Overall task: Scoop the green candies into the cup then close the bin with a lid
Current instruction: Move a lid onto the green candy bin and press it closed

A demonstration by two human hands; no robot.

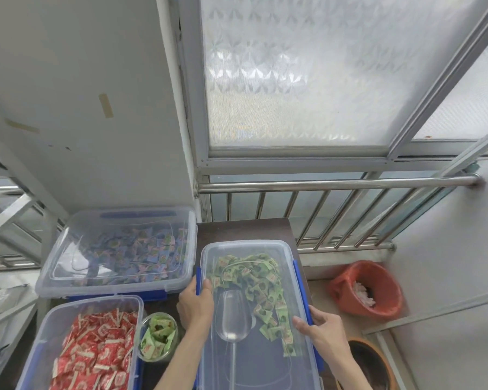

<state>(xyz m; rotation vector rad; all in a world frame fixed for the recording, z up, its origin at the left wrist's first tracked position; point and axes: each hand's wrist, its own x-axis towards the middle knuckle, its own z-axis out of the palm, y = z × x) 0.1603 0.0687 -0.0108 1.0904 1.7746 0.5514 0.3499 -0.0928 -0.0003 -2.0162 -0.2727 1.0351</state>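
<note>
Green candies [254, 280] lie under the clear lid [254, 249] we have set on the bin [316, 358], where a clear scoop [233, 319] rests inside beside them, while more fill the small cup [158, 336] just left of it on the dark table [237, 229]. Our left hand [195, 302] grips the lid's left edge at the blue clasp [198, 280], fingers curled over the rim. Our right hand [321, 325] clasps the right edge by the other blue clasp [300, 282].
</note>
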